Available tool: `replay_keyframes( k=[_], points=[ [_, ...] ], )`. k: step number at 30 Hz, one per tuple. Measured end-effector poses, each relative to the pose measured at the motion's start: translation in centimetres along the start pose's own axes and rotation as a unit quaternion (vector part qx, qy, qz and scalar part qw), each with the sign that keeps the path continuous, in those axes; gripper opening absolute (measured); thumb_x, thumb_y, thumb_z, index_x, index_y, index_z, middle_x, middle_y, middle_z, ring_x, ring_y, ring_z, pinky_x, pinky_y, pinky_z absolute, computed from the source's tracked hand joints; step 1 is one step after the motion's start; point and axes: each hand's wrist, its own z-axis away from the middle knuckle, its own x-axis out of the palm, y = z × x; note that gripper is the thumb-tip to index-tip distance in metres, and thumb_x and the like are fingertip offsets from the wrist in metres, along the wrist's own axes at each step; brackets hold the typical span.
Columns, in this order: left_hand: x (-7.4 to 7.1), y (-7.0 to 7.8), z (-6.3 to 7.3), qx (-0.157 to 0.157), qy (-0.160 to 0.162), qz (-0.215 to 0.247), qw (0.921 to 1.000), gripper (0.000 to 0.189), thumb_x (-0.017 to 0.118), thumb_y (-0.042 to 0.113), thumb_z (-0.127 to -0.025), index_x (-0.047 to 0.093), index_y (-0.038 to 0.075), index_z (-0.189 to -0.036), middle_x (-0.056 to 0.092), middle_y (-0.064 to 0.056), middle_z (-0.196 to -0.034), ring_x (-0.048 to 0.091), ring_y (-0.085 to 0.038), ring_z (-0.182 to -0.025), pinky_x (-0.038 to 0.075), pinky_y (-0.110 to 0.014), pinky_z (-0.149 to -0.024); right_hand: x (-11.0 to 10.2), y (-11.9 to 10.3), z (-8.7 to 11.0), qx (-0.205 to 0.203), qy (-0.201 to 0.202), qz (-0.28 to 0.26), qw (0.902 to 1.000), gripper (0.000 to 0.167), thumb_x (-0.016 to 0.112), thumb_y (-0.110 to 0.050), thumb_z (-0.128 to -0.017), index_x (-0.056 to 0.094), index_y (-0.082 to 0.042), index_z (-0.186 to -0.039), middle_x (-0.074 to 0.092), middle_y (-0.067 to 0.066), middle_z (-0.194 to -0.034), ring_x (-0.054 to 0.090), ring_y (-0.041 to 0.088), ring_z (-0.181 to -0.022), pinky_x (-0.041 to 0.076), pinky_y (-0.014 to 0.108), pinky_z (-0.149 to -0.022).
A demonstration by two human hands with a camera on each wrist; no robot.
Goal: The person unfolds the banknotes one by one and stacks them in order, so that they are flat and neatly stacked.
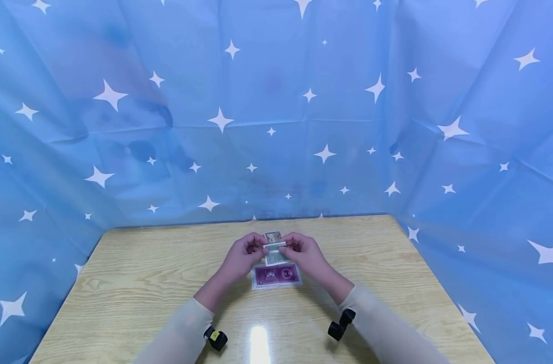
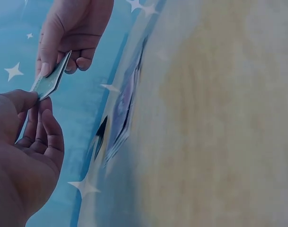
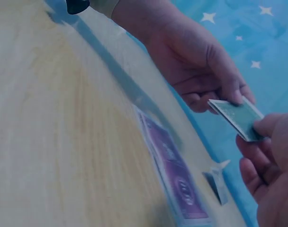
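Note:
Both hands hold a green paper note marked with a 2, raised over the table. It looks like play money folded in half, since layered edges show in the right wrist view on the green note. My left hand pinches one side between thumb and fingers; my right hand pinches the other. Nearer to me, a small stack of purple notes lies flat on the table. Beyond the hands sits a small greyish folded paper, which stands partly bent up in the right wrist view.
A light wood-grain table spreads around the hands. A blue cloth with white stars hangs behind it and along both sides. Black wrist cameras are strapped over the pale sleeves.

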Motion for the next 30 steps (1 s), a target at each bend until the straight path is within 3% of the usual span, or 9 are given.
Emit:
replay_keyframes(
  k=[5,13,18,30],
  points=[
    [0.4,-0.3,1.3,-0.009,-0.012,0.014,0.9998,0.016,0.075,0.003,-0.103,0.071,0.000,-0.118,0.069,-0.008,-0.103,0.064,-0.018,-0.088,0.058,-0.029,-0.078,0.2,0.3,1.5,0.003,-0.014,-0.009,0.9999,0.017,0.077,-0.005,-0.103,0.076,0.000,-0.119,0.074,0.008,-0.098,0.060,0.014,-0.079,0.052,0.021,-0.069],
    [0.9,-0.8,2.8,-0.026,-0.037,0.010,0.9990,0.013,0.075,0.006,-0.104,0.073,0.006,-0.116,0.069,-0.005,-0.102,0.065,-0.018,-0.089,0.056,-0.027,-0.077,0.4,0.7,3.6,0.017,-0.021,-0.019,0.9995,0.016,0.078,-0.005,-0.102,0.076,0.000,-0.117,0.075,0.009,-0.101,0.062,0.014,-0.082,0.051,0.022,-0.072],
    [1.0,-0.8,3.2,-0.021,-0.045,0.009,0.9987,0.013,0.075,0.005,-0.104,0.073,0.006,-0.116,0.069,-0.004,-0.101,0.065,-0.018,-0.088,0.055,-0.027,-0.076,0.4,0.6,4.0,0.004,-0.026,-0.021,0.9994,0.015,0.076,-0.005,-0.104,0.075,0.003,-0.117,0.074,0.013,-0.101,0.060,0.011,-0.079,0.049,0.021,-0.069],
    [1.3,-0.9,3.4,-0.017,-0.040,0.013,0.9990,0.014,0.078,0.012,-0.104,0.074,0.006,-0.116,0.068,-0.005,-0.099,0.061,-0.017,-0.084,0.053,-0.026,-0.071,0.9,0.8,4.0,0.004,-0.021,-0.021,0.9995,0.013,0.078,-0.004,-0.103,0.076,0.000,-0.115,0.074,0.004,-0.097,0.060,0.012,-0.077,0.049,0.021,-0.069]
  ],
)
